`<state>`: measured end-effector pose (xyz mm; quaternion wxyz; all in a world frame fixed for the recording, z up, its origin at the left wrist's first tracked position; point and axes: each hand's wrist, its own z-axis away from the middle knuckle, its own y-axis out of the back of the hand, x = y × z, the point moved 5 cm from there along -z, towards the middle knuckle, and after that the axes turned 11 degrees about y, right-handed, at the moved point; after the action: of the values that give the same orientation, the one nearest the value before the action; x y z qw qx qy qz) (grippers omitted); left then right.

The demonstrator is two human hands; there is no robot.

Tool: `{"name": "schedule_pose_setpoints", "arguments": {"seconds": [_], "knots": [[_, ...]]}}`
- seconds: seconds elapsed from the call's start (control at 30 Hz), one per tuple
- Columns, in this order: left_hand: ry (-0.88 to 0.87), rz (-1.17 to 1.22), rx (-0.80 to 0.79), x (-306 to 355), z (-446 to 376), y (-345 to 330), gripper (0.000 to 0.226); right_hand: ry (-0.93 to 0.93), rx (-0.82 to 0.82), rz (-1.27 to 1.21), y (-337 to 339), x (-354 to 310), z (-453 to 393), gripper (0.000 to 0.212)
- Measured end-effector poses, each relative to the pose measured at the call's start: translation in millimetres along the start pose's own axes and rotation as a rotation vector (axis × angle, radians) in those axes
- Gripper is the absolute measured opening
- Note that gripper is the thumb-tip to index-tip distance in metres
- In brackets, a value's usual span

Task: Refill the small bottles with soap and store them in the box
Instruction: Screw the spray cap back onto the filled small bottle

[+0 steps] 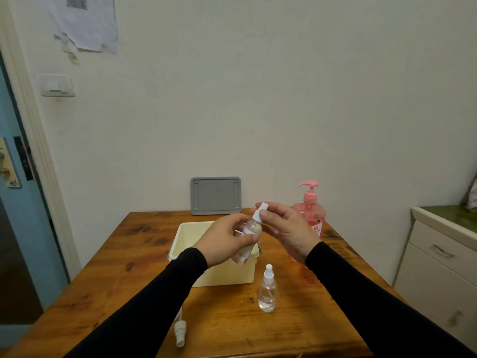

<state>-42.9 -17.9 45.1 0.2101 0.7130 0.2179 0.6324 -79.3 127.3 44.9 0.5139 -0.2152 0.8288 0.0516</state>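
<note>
Just above the middle of the frame, the left hand (222, 237) wraps its fingers (254, 237) round the body of a small clear bottle (249, 232), tilted so its top leans up and to the right; the grip on the body looks meant to keep the bottle from turning. The right hand (286, 228) comes in from the right and pinches the bottle's white spray cap (259, 214) between thumb and fingertips, a hold that suits twisting the cap, though whether it is being loosened or tightened cannot be told. The bottle is held in the air directly over the cream box (224, 276), which sits open at the centre of the wooden desk (129, 280), probably so any drip falls inside and the bottle has a short way to go once done. A second small bottle (267, 293) stands upright on the desk just below and right of the box, capped, with clear liquid in it, near enough to be taken next. The pink soap pump bottle (311, 213) stands behind the right hand at the far right of the desk, within reach for filling. The grey lid (215, 195) leans against the wall at the back, out of the way of the work. At the bottom centre, a loose white spray head (180, 329) lies on its side on the desk, partly hidden by the left sleeve (144, 311).
</note>
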Motion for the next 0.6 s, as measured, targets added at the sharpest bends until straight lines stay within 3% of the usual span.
{"name": "schedule_pose_setpoints", "arguments": {"seconds": [0.23, 0.37, 0.53, 0.6], "knots": [[-0.025, 0.046, 0.004, 3.4, 2.3, 1.0, 0.036, 0.047, 0.036, 0.022, -1.0, -3.4, -1.6, 0.024], [-0.044, 0.054, -0.002, 7.3, 2.8, -1.3, 0.037, 0.071, 0.079, 0.052, -0.3, -3.4, -3.5, 0.039], [-0.056, 0.108, -0.022, 14.0, 4.0, -3.9, 0.036, 0.056, 0.035, -0.013, -4.2, -5.0, -5.0, 0.025], [-0.058, 0.125, -0.035, 15.4, 5.0, -3.9, 0.031, 0.048, 0.041, -0.035, -2.1, -5.4, -5.0, 0.029]]}}
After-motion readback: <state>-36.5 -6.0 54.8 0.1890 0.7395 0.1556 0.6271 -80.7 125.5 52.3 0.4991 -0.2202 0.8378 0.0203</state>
